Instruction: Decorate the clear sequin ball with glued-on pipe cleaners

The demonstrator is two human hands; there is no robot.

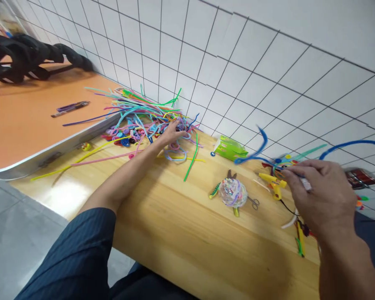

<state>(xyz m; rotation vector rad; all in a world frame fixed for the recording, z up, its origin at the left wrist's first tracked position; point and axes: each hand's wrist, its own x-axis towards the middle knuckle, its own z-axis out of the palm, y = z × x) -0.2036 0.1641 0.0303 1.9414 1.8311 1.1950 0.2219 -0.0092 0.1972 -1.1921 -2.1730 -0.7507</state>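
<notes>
My left hand (172, 133) reaches into a tangled pile of coloured pipe cleaners (143, 109) near the wall, thumb apart from the fingers and fingertips partly hidden among purple loops. Raised over the right side of the table, my right hand (323, 196) pinches a blue pipe cleaner (262, 143), whose curled end sticks out to the left; another blue length passes behind the hand to the right. Something small and whitish shows between its fingers. Between the hands sits a clear round ball (233, 193) covered in coloured beads, with purple strands over it.
Scissors (255, 203), a green-handled tool (214, 191) and a green packet (231, 148) lie around the ball. A yellow glue gun (275, 185) with a black cord is below the right hand. Pens (69, 108) and black objects (34, 58) occupy the orange table.
</notes>
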